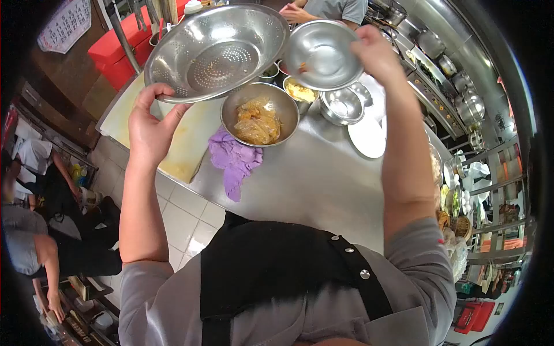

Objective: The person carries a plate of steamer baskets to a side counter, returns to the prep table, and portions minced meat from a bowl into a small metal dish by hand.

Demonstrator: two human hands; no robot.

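My left hand point(153, 118) grips the lower left rim of a large perforated steel colander point(222, 55), raised and tilted above the table. In my right hand point(378, 55) is a smaller steel bowl point(324, 55), held by its right rim, with a small orange bit inside. The two vessels are side by side near the top of the view. Below them a steel bowl point(231, 109) holds a clear plastic bag point(258, 122) with orange-brown food. A crumpled purple cloth point(234, 158) lies against that bowl's lower left side.
On the steel table point(311, 184) stand a container of yellow food point(300, 91), stacked steel bowls point(341, 105) and a white oval plate point(367, 137). A cutting board point(182, 155) lies left. A co-worker's hands point(295, 12) show behind; other people are at the far left.
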